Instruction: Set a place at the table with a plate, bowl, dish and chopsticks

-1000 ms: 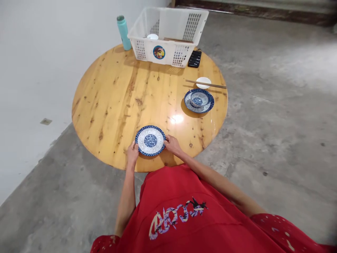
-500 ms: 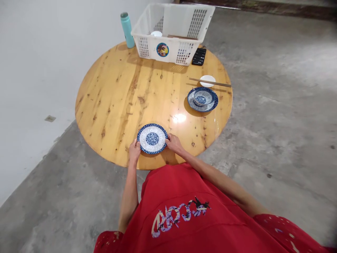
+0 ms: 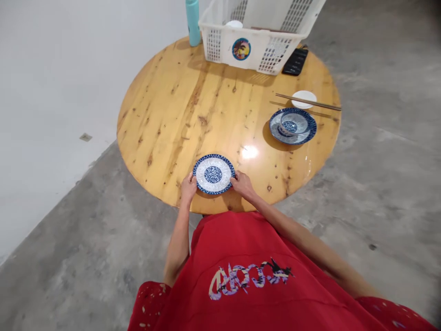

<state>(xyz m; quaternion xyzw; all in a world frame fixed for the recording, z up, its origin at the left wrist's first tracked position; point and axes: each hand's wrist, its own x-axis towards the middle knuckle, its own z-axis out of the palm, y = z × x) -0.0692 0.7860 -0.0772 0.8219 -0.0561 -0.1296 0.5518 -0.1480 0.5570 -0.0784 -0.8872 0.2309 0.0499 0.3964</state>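
Observation:
A round plate (image 3: 213,174) with a blue patterned rim and blue centre is at the near edge of the wooden table (image 3: 165,119). My left hand (image 3: 188,186) grips its left rim, fingers closed. On the opposite rim, my right hand (image 3: 242,184) is closed too, thumb over the edge. Whether the plate rests on the wood or is slightly lifted, I cannot tell. To the right stands a second blue-and-white plate (image 3: 312,132) with a patterned bowl (image 3: 292,124) on it. Behind them, a pair of chopsticks (image 3: 324,105) lies across a small white dish (image 3: 303,96).
A white plastic basket (image 3: 220,46) stands at the table's far side, with a white bowl (image 3: 234,24) and chopsticks inside. Beside it are a turquoise bottle (image 3: 193,23) and a black ridged object (image 3: 295,62). A white wall (image 3: 62,69) rises on the left.
The whole scene has shifted right and slightly up in view as my head turned. Both hands keep hold of the plate, which looks almost unmoved relative to the table.

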